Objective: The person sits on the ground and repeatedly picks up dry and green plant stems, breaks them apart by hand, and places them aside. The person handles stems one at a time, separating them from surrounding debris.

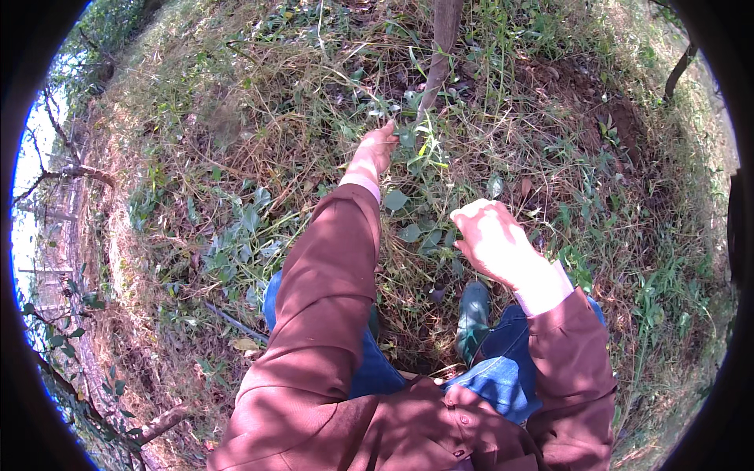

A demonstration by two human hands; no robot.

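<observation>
My left hand (377,147) reaches forward into leafy weeds (406,141) close to the base of a slim tree trunk (440,65). Its fingertips touch or almost touch green leaves; whether they grip a stem is hidden. Nearer to me on the right, my right hand (495,235) is half curled above the grass, back of the hand up, in bright sun. Its fingertips point down and away, so I cannot see anything held. Between the hands grow broad round leaves (396,200) and dry stalks.
Pulled-looking leafy stems (247,224) lie in a loose heap on the left. A thin grey rod (235,324) rests by my left knee. Bare reddish soil (618,123) shows at the right. Tree branches (76,171) edge the left side. My green shoe (473,318) stands in grass.
</observation>
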